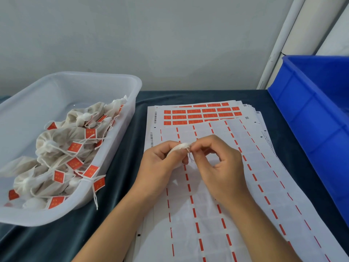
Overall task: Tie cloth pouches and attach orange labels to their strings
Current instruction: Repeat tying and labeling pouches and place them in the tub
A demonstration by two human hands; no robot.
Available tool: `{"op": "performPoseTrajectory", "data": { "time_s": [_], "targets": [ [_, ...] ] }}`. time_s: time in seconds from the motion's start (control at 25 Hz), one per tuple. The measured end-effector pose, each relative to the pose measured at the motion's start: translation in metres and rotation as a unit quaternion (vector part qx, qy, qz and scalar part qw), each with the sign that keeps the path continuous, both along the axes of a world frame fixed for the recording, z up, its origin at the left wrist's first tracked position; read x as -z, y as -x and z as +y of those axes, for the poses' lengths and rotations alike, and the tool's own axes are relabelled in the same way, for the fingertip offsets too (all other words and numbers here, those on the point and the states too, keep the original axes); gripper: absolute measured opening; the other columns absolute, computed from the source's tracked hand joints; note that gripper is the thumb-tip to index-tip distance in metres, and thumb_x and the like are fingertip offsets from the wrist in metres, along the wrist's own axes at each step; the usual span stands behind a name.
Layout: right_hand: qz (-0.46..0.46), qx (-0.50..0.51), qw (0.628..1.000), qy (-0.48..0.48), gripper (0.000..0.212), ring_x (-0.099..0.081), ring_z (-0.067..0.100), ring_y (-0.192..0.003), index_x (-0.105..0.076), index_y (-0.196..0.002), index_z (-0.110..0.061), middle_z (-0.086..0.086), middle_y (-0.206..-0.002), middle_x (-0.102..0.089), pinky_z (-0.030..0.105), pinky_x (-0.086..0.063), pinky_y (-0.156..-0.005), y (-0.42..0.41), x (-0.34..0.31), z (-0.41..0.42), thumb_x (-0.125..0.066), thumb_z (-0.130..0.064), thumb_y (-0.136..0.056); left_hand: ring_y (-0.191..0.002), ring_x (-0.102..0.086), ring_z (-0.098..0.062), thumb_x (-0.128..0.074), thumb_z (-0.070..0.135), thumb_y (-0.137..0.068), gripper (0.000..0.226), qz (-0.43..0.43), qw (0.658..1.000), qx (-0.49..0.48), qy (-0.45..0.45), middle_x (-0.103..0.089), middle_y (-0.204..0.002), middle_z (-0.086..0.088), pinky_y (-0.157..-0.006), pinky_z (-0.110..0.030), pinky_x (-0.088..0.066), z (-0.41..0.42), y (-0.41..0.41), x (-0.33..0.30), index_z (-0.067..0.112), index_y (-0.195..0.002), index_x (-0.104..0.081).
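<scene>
A person's two bare hands meet over the middle of a bench [117, 129] covered in dark teal cloth. The left hand [160, 163] curls its fingers around a small white cloth pouch [178, 148], holding it up above the paper. The right hand [219, 163] pinches the pouch's thin white string [189, 154] at the gathered neck, thumb and forefinger pressed together, with a short end of string hanging below.

Beneath the hands lies a stack of white label sheets [207, 214], the top one stripped of its labels so only dashed red lines remain. A sheet farther back still carries rows of orange labels [202, 114].

At the left stands a clear plastic tub [120, 140] holding a heap of finished pouches [62, 148], each tied and carrying an orange tag on its string. One string trails over the tub's near rim. At the far right sits a blue plastic crate [309, 118].
</scene>
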State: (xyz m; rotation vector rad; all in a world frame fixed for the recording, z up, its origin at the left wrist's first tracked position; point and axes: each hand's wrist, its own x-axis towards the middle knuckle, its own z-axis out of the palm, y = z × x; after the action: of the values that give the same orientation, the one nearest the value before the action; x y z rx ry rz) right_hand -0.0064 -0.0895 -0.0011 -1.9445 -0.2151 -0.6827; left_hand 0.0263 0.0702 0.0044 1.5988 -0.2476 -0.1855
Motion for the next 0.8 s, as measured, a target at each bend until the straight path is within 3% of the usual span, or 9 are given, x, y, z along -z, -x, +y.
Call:
{"op": "performPoseTrajectory", "data": {
  "time_s": [0.16,0.52,0.8],
  "targets": [
    [-0.016,0.015,0.999,0.03,0.011,-0.067,0.008,-0.091,-0.074,-0.1,-0.015,-0.008,-0.095,-0.072,0.013,-0.052,-0.082,0.001,0.0022,0.0005,-0.066,-0.015,-0.093,-0.092,-0.073,-0.026,-0.066,0.043,-0.092,0.027,0.005,1.0,-0.006,-0.007,-0.077,-0.089,-0.007,-0.083,-0.03,-0.061,0.0,0.0004,0.0018,0.02,-0.084,-0.079],
    [0.016,0.002,0.999,0.034,0.022,-0.068,0.006,-0.097,-0.073,-0.107,-0.019,-0.014,-0.1,-0.073,0.013,-0.053,-0.084,0.0048,-0.0011,-0.0001,-0.068,-0.035,-0.093,-0.093,-0.076,-0.018,-0.064,0.03,-0.103,0.022,-0.004,1.0,-0.025,-0.015,-0.08,-0.093,-0.001,-0.082,-0.021,-0.059,-0.0032,0.0033,-0.0022,0.023,-0.09,-0.081],
    [0.006,0.014,0.999,0.05,0.02,-0.068,0.003,-0.097,-0.073,-0.108,-0.019,-0.011,-0.102,-0.074,0.011,-0.053,-0.086,0.0049,-0.0004,-0.0007,-0.067,-0.031,-0.093,-0.094,-0.076,-0.017,-0.065,0.031,-0.103,0.02,-0.008,1.0,-0.021,-0.021,-0.08,-0.095,0.001,-0.082,-0.019,-0.059,-0.0039,0.0048,-0.0023,0.025,-0.094,-0.082]
  ]
}}
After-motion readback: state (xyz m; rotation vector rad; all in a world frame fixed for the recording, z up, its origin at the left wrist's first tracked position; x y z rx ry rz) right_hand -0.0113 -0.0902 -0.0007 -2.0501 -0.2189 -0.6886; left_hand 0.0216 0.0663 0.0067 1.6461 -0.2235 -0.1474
